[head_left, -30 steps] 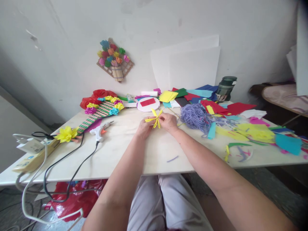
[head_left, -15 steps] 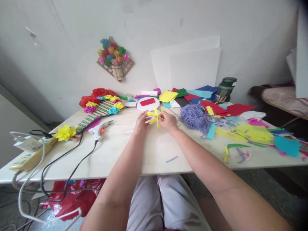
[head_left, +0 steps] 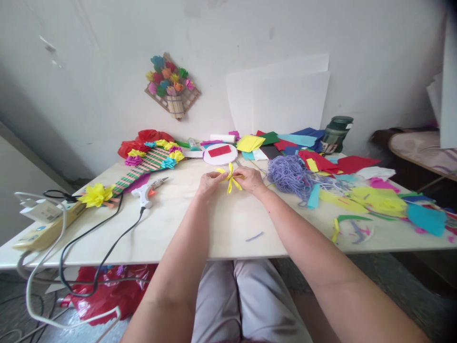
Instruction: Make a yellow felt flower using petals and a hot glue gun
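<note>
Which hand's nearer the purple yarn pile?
Right: the right hand is just left of the yarn pile; the left hand is farther left, past the yellow flower.

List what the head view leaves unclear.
All in the head view:
- yellow flower: partly hidden by the left hand
- red bag: top hidden by the table
- pale panel: cut off by the right edge
- green bottle: label print too small
</note>
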A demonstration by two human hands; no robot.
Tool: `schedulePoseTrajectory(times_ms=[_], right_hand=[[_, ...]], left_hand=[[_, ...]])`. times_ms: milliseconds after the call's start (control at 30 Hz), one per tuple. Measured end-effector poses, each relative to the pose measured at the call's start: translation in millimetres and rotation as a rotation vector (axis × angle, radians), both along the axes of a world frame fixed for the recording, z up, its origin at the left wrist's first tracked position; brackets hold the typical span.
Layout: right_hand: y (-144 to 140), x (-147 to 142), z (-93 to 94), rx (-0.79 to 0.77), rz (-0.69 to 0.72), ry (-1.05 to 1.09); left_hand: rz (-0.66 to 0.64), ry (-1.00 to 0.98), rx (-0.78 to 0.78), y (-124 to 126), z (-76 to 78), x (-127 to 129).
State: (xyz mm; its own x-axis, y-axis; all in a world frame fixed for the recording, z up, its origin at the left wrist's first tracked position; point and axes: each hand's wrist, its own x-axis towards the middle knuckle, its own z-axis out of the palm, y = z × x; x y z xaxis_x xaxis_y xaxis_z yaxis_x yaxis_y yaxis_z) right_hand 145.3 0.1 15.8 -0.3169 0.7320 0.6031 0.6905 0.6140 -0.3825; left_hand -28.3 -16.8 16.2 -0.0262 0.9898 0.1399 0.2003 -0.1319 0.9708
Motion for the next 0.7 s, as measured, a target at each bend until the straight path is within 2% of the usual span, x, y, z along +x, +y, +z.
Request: schedulePoseTrajectory(times_ms=[133, 233, 333, 567, 700], right_hand=[[-0.6, -0.7, 0.3, 0.038, 0.033, -0.072], [0.7, 0.1, -1.2, 0.064, -0.02, -0.069], [5.2, 2.5, -4.1, 0.045, -0.089, 0.028], [21.4, 4.4, -16.7, -0.126, -0.132, 0.347], [22.7, 2.4, -17.4, -0.339, -0.077, 0.62]], left_hand=[[-0.069, -0.009, -0.033, 3.0, -5.0, -1.1], [-0.076, -0.063, -0.04, 5.5, -8.2, -0.5], [-0.053, -0.094, -0.032, 7.1, -9.3, 0.2], [-0.049, -0.248, -0.042, 8.1, -10.4, 3.9], [-0.04, -0.286, -0.031, 7.8, -10.4, 6.2]])
